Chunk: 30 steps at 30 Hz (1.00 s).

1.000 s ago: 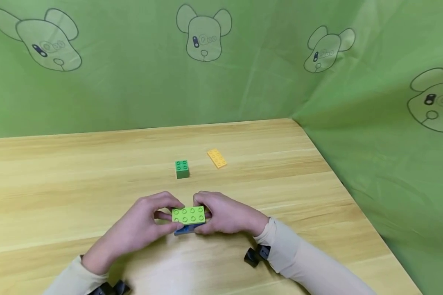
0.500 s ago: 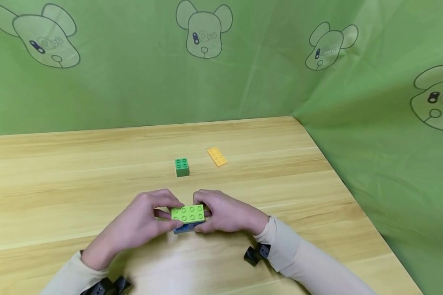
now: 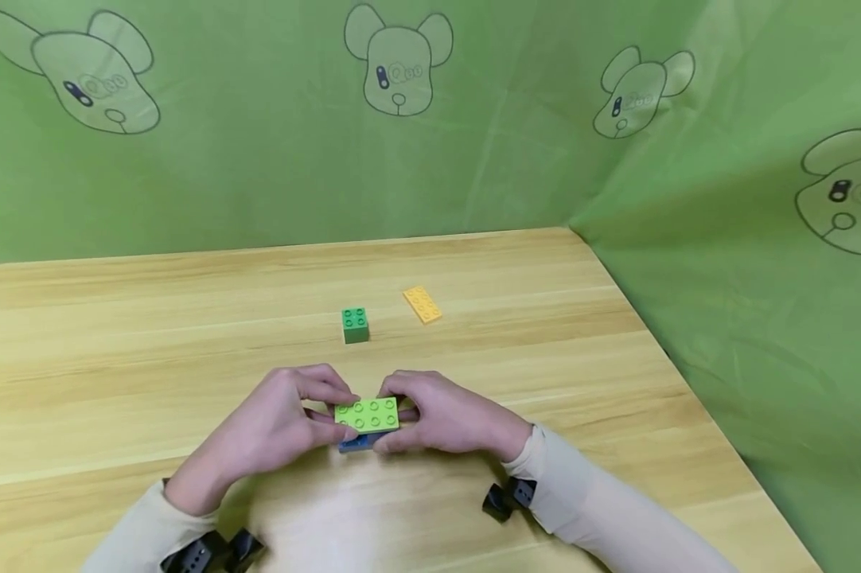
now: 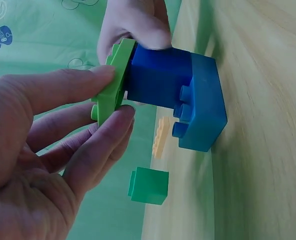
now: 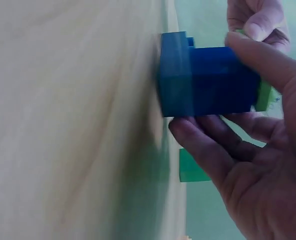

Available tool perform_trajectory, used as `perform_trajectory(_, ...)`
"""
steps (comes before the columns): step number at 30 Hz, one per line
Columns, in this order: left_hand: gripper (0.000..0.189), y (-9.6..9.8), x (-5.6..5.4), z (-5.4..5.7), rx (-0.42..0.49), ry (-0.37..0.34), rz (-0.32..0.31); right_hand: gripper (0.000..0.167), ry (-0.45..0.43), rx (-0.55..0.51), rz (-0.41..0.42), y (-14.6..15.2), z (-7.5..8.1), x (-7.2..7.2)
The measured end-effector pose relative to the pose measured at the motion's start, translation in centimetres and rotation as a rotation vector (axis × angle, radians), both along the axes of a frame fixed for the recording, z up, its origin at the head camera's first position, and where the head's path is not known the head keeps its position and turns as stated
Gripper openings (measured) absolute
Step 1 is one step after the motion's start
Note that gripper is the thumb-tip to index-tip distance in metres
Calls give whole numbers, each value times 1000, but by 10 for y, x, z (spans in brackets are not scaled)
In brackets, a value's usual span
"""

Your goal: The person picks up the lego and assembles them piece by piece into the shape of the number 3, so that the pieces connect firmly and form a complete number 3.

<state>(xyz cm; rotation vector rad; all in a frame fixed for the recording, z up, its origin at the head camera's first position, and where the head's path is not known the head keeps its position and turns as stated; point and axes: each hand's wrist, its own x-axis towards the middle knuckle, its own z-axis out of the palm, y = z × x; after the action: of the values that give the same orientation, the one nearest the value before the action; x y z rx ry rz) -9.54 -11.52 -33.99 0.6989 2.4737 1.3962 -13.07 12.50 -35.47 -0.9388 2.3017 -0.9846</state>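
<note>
Compared with a second ago, the right hand (image 3: pixel 448 414) has edged slightly right; it grasps a dark blue brick (image 4: pixel 158 77) standing on a lighter blue brick (image 4: pixel 209 102). The left hand (image 3: pixel 276 426) pinches a lime brick (image 3: pixel 373 415) tilted on top, the hands partly hiding all three. Beyond, a green brick (image 3: pixel 355 326) stands on the table (image 3: pixel 151 358), then an orange plate (image 3: pixel 422 305) lies flat; a green curtain (image 3: pixel 259 159) hangs behind.

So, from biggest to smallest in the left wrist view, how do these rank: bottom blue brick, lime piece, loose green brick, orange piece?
1. Bottom blue brick
2. Lime piece and loose green brick: too close to rank; the left hand partly hides the lime one
3. Orange piece
</note>
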Motion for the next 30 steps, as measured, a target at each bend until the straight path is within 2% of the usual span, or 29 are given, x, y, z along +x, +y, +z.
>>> perform_trajectory(2, 30, 0, -1, 0, -11, 4, -3, 46, -13, -23, 1, 4, 2, 2)
perform_trajectory(4, 30, 0, -1, 0, -23, 11, -1, 52, -41, -63, 2, 7, 3, 4)
perform_trajectory(10, 29, 1, -1, 0, -14, 4, 7, 39, -130, -195, 12, 10, -1, 3)
perform_trajectory(19, 32, 1, 0, -1, 56, -66, 19, 34, -191, -233, 30, 9, -2, 0)
perform_trajectory(25, 30, 0, 0, -4, 55, -67, 17, 35, -174, -249, 50, 6, -3, -1)
perform_trajectory(30, 29, 0, 0, -6, 64, -63, 7, 36, -169, -221, 26, 7, -4, -1)
